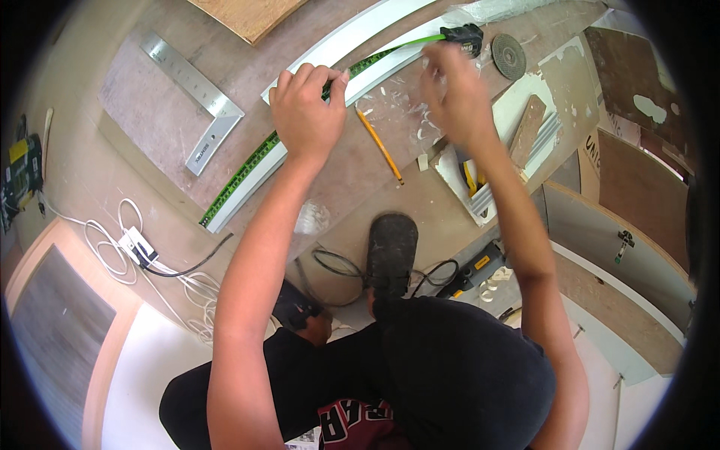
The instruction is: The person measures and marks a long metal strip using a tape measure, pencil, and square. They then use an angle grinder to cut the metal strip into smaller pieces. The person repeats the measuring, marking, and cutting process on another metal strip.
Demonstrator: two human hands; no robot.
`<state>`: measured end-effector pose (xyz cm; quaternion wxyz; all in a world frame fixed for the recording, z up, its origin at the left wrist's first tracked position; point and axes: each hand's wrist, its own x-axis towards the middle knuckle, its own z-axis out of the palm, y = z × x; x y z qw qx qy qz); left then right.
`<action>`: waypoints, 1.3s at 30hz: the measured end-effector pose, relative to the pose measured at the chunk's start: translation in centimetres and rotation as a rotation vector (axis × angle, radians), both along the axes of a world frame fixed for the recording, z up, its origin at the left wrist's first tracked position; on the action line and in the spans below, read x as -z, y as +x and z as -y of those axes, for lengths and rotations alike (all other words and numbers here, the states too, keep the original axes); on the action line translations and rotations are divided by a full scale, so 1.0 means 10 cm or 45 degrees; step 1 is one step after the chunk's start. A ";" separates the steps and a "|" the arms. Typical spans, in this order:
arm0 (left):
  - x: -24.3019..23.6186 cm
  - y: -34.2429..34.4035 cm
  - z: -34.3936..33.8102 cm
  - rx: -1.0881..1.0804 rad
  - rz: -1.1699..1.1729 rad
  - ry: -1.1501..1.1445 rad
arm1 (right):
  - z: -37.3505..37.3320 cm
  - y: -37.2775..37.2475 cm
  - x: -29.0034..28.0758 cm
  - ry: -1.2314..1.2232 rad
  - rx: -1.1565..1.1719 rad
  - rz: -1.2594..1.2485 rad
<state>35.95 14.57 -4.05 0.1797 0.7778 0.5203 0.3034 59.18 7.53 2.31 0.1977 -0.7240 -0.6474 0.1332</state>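
My left hand [307,109] has its fingers closed on a green tape measure blade [241,178], pressed along a long white strip [369,76]. The blade runs up to a black tape case [463,40] at upper right. My right hand [454,97] is just below that case, its fingers smeared by motion. A yellow pencil [380,148] lies beside the strip, and a metal square [196,102] is to its left on the brown board [131,90].
A grinding disc [508,57] and a scrap board [551,82] holding tools are at right. A power strip [137,244] with tangled cords lies lower left, a green power tool [21,172] at far left. Curved panels [622,285] stand at right; another tool [484,266] lies near my shoe.
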 end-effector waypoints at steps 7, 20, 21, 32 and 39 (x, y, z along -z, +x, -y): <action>0.03 0.02 -0.02 0.023 0.042 0.062 | 0.88 -0.68 0.37 -0.190 -0.231 -0.176; 0.05 -0.03 -0.02 -0.011 0.040 0.058 | 0.65 -0.18 0.03 -0.065 -0.095 -1.632; 0.05 -0.03 -0.02 -0.011 0.056 0.069 | 0.53 -0.20 0.06 0.009 -0.127 -1.500; 0.10 -0.08 -0.03 -0.005 0.058 0.081 | -0.02 -0.63 0.65 0.256 0.112 -1.670; 0.13 -0.06 -0.05 0.002 0.064 0.096 | 0.01 -0.46 0.85 0.148 0.188 -1.756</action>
